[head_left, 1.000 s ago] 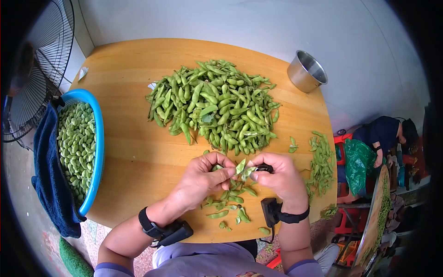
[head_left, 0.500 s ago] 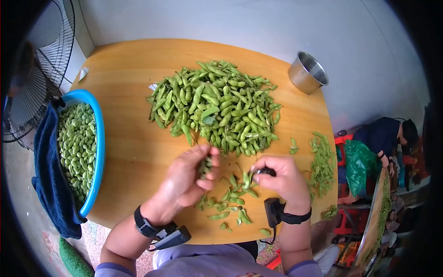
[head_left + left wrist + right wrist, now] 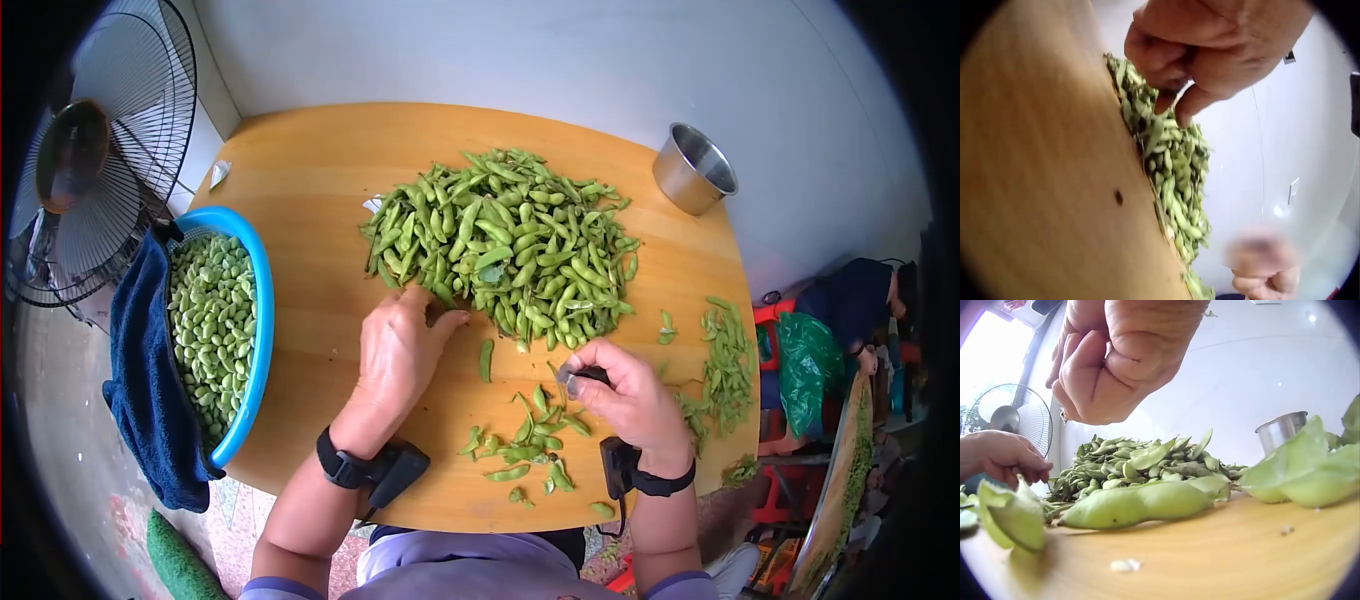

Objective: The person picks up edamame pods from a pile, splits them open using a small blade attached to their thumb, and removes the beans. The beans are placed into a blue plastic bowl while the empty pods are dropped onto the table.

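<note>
At the front left edge of the pod pile [image 3: 510, 240], my left hand [image 3: 395, 345] is palm down, fingertips among the pods and thumb apart from them. In the left wrist view the fingers of my left hand [image 3: 1222, 50] are bent over the pile [image 3: 1179, 181]; no held pod can be made out. My right hand [image 3: 635, 400] pinches a small dark object [image 3: 590, 375] with a shiny tip, above loose pods [image 3: 520, 455]. The right wrist view shows the curled fingers of my right hand [image 3: 1116, 369] above a large pod [image 3: 1141, 503]; the dark object is hidden there.
A blue-rimmed basket [image 3: 262, 330] of shelled beans stands at the left, with a dark blue towel [image 3: 150, 390] over its side. Behind it is a fan [image 3: 75, 155]. A metal cup [image 3: 693, 170] stands at the back right, and more pods [image 3: 728, 370] lie along the right edge.
My left hand has gone from beside my right hand to the pile's edge; the green things seen in it are no longer visible. The opened pod has left my right fingers. The head view has shifted left.
</note>
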`<state>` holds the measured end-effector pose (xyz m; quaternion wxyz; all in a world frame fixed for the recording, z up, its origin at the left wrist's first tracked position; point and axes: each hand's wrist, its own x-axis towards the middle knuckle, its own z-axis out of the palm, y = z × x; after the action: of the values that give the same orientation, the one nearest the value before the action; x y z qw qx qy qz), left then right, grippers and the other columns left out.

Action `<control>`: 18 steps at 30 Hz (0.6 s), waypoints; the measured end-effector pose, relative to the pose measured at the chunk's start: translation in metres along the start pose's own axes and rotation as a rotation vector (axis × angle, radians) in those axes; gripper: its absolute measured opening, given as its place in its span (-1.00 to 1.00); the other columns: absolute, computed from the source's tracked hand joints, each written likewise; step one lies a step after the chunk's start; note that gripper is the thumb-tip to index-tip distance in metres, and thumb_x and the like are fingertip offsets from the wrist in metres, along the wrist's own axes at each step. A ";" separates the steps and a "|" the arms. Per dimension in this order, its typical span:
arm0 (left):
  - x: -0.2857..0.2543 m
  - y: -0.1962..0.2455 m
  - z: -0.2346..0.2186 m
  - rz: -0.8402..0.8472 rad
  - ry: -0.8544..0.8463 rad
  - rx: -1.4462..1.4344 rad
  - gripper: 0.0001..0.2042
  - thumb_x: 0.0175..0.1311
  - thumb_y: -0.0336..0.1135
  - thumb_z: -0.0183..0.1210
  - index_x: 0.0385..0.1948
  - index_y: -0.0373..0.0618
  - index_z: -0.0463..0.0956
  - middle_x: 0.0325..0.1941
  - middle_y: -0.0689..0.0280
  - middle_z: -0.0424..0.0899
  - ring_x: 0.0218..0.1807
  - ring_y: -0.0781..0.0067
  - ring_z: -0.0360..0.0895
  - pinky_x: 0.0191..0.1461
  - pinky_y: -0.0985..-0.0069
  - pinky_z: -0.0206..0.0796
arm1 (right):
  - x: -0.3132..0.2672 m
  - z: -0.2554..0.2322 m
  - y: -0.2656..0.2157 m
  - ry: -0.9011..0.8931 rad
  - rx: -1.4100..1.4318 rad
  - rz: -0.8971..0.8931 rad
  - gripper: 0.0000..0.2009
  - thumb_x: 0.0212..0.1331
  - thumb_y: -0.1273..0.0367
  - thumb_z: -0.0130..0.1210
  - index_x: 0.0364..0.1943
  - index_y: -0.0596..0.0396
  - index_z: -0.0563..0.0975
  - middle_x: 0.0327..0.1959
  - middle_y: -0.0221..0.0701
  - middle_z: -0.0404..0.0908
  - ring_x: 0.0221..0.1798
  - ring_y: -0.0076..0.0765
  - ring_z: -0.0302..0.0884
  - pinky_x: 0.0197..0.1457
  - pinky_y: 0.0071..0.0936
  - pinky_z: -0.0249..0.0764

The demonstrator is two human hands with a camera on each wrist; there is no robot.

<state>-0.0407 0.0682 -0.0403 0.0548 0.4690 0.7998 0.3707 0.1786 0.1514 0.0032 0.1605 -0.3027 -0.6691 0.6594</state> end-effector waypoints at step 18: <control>-0.026 0.039 -0.009 0.264 -0.505 -0.634 -0.93 0.03 -0.52 0.17 -0.44 -0.23 0.48 -0.52 0.24 0.46 -0.44 0.29 0.42 -0.34 0.46 0.28 | -0.004 0.002 -0.008 -0.071 0.031 -0.079 -0.82 0.08 0.58 0.02 -0.19 0.23 0.42 -0.35 -0.44 0.49 -0.30 -0.63 0.44 -0.22 -0.67 0.38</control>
<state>-0.0024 0.0534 -0.0157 0.3427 0.6032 0.5407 0.4757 0.1791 0.1477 0.0112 0.1674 -0.2499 -0.6755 0.6732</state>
